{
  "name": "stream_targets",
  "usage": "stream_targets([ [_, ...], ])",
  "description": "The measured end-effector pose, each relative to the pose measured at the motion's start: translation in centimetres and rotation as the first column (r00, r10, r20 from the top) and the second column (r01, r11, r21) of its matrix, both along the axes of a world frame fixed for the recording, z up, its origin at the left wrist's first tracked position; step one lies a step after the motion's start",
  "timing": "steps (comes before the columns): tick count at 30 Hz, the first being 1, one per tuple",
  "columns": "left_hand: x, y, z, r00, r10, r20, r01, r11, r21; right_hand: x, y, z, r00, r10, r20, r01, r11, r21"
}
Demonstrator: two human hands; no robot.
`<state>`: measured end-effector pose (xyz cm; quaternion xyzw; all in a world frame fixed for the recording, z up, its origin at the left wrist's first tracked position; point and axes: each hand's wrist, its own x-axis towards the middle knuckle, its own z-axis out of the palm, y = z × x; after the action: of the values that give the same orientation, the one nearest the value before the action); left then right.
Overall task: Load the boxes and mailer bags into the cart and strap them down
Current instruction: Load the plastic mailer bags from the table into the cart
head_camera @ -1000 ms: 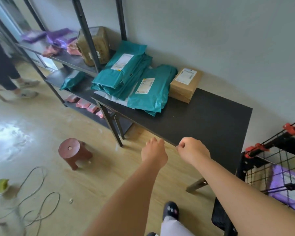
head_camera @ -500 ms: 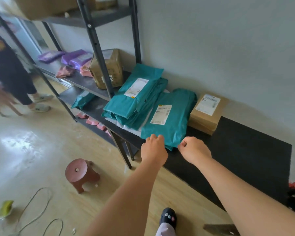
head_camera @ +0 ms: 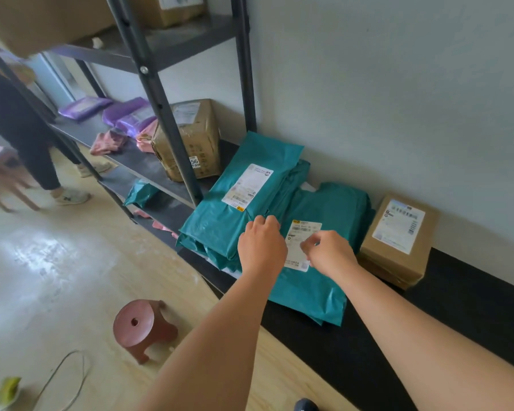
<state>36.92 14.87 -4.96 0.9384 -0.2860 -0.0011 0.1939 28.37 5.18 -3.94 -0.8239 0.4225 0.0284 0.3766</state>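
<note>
A: Where your left hand (head_camera: 261, 247) hangs, its fingers are curled under, knuckles up, right over the seam between the stack of teal mailer bags (head_camera: 220, 221) and the single teal mailer bag (head_camera: 309, 292) beside it.

B: Whether those fingertips grip anything, you cannot tell. They are hidden under the hand.

A: Your right hand (head_camera: 330, 253) sits over the white label (head_camera: 301, 232) of that single bag, thumb and forefinger drawn close together (a sliver of gap shows between them), the other fingers folded.

B: Pinching the plastic or just above it? Cannot tell. The bag itself lies flat on the black table (head_camera: 472, 307), its near end reaching back beneath your wrists.

A: Just beside it on your right sits the cardboard box (head_camera: 398, 247), label up, close to the wall.

B: The stack lies at the table's left end, next to the shelf rack (head_camera: 161, 114), which carries a taped box (head_camera: 202, 137).
</note>
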Motion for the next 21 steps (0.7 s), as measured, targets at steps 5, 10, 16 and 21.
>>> stream_targets([
  [5, 4.1, -0.8, 0.7, 1.0, 0.013, 0.002, -0.013, 1.0, -0.018, 3.8, -0.1, 0.2, 0.991, -0.107, 0.078, 0.095, 0.985, 0.144],
  [10, 8.6, -0.9, 0.7, 0.999, -0.03, -0.014, 0.03, 0.999, 0.016, 7.6, 0.3, 0.5, 0.976, -0.178, 0.129, 0.154, 0.972, 0.176],
  [16, 14.1, -1.5, 0.7, 0.992, -0.114, -0.048, 0.116, 0.992, 0.047, 12.8, 0.4, 0.9, 0.95, -0.268, 0.159, 0.248, 0.959, 0.134],
  [21, 18.0, -1.8, 0.1, 0.99, -0.119, -0.076, 0.124, 0.99, 0.063, 16.0, 0.8, 0.6, 0.922, -0.359, 0.142, 0.349, 0.933, 0.09],
])
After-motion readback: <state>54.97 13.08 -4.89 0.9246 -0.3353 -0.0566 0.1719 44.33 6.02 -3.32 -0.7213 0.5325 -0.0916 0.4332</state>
